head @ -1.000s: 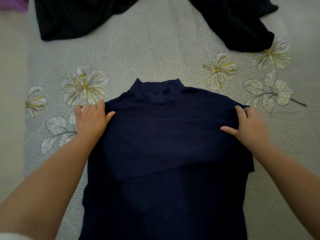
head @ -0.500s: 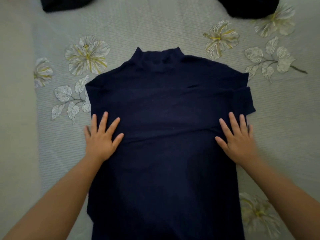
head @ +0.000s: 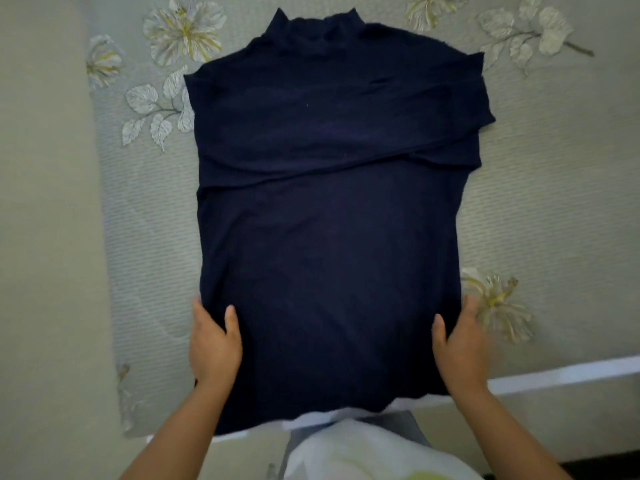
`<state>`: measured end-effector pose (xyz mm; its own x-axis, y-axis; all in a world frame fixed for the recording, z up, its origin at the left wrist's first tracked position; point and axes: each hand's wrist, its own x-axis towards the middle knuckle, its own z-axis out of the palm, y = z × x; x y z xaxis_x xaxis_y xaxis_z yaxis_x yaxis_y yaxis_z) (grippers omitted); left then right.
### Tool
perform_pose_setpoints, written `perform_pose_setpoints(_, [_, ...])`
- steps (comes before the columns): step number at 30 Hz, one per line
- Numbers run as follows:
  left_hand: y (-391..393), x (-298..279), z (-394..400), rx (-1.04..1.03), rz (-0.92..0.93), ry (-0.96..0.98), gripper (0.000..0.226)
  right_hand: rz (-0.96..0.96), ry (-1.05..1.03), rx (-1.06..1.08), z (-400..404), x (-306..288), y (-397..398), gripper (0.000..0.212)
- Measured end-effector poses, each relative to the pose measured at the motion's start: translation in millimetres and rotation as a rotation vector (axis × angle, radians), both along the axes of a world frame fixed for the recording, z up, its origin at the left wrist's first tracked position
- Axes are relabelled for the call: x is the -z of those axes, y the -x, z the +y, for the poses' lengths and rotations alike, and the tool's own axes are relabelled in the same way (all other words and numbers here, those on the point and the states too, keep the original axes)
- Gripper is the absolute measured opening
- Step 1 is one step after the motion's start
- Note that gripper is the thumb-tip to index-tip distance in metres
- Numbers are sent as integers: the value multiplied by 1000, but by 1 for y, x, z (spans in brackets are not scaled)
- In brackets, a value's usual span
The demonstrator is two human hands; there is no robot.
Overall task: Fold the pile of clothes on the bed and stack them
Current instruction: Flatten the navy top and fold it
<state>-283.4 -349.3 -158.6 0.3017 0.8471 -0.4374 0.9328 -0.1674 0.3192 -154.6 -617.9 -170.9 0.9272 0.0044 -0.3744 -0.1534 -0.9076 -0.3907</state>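
Nearest the person, the left hand [head: 214, 344] and right hand [head: 460, 344] grip the two side edges of a navy high-neck top [head: 329, 237] near its hem, one at each side. On both hands the thumb lies over the cloth, and the fingers look tucked beneath the edge, though they are mostly hidden. The hem overhangs the near edge of the bed a little. From the hands the top runs straight away, its long axis pointing from the person toward the collar [head: 313, 29] at the far end. Partway along, the sleeves [head: 339, 147] lie folded across the chest in a band. The garment rests flat on a pale floral bedspread [head: 554, 202]. Both hands sit equally near the hem, so the likely next move is to lift it and carry it away toward the collar, halving the length
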Motion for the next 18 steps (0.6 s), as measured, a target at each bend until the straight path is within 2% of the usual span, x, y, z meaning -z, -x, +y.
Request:
perform_pose_setpoints(5, [42, -7, -15, -2, -93, 67, 57, 87, 13, 125, -17, -8, 40, 61])
perform_pose_setpoints(8, [63, -8, -17, 4, -165, 131, 57, 41, -35, 154, -48, -25, 34, 61])
perform_pose_setpoints(12, [91, -11, -17, 18, -160, 191, 62, 22, -27, 104, -81, -48, 14, 65])
perform_pose_setpoints(15, [114, -9, -25, 38, -188, 305, 73, 193, -126, 97, -84, -51, 23, 82])
perform_pose_setpoints(18, [133, -10, -44, 11, -253, 375, 74, 331, -116, 56, -90, -34, 49, 91])
